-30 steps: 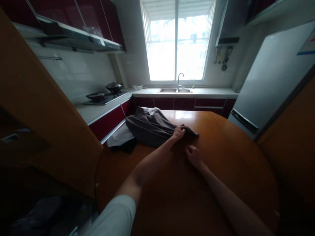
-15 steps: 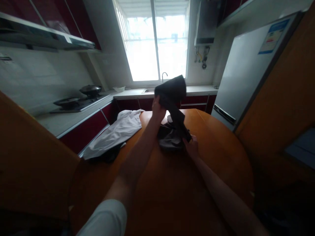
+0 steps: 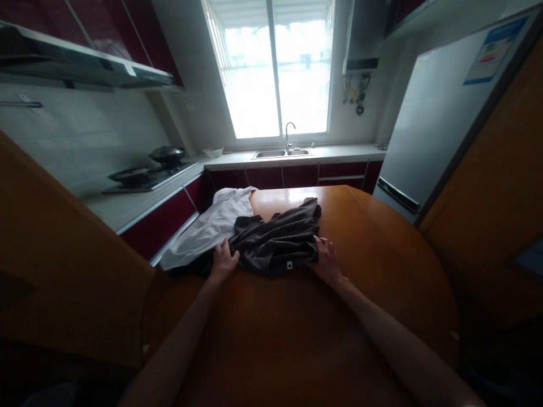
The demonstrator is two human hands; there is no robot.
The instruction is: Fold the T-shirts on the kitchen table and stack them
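On the wooden table (image 3: 382, 249), the left hand (image 3: 223, 262) and right hand (image 3: 329, 263) pinch opposite sides of a dark garment (image 3: 278, 240).

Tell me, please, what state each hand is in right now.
Left hand: touching the left edge of the dark garment; grip cannot be told.
Right hand: touching its right edge; grip cannot be told either.

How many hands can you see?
2. The left hand is at the left side of the dark grey garment, and the right hand is at its right side. Some fingers are partly hidden, but both hands show.
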